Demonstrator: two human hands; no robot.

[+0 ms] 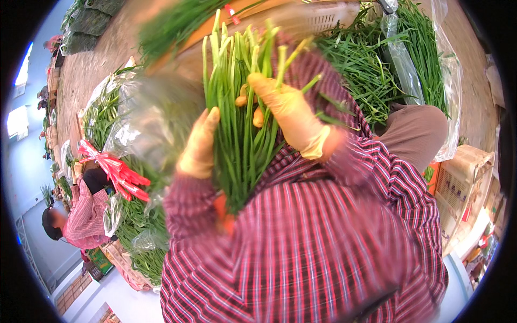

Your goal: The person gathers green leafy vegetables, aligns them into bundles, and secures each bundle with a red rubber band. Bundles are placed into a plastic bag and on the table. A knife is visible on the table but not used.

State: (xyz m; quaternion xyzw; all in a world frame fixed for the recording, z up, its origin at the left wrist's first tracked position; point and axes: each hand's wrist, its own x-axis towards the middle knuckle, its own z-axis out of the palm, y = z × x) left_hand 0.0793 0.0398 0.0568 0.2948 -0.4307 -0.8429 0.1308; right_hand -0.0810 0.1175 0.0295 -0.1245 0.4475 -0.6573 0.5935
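Note:
In front of my chest is a loose bunch of long green leafy stalks (238, 141), pale stem ends up and leaves hanging down. My left hand (200, 143), in a yellowish glove, lies along the bunch's left side with its fingers pointing up. My right hand (293, 111), gloved the same way, grips the bunch from the right; its thumb or forefinger reaches across the stems and other fingertips show between the stalks. A few stalks stick out past the right hand.
A blurred green bundle (181, 24) with a red band lies at the top. Loose stalks (359, 68) are heaped at the upper right, beside plastic wrapping (404, 60). Red strips (117, 169) lie at left, near plastic-covered greens (101, 117). A co-worker (83, 220) sits farther left. A carton (462, 189) stands right.

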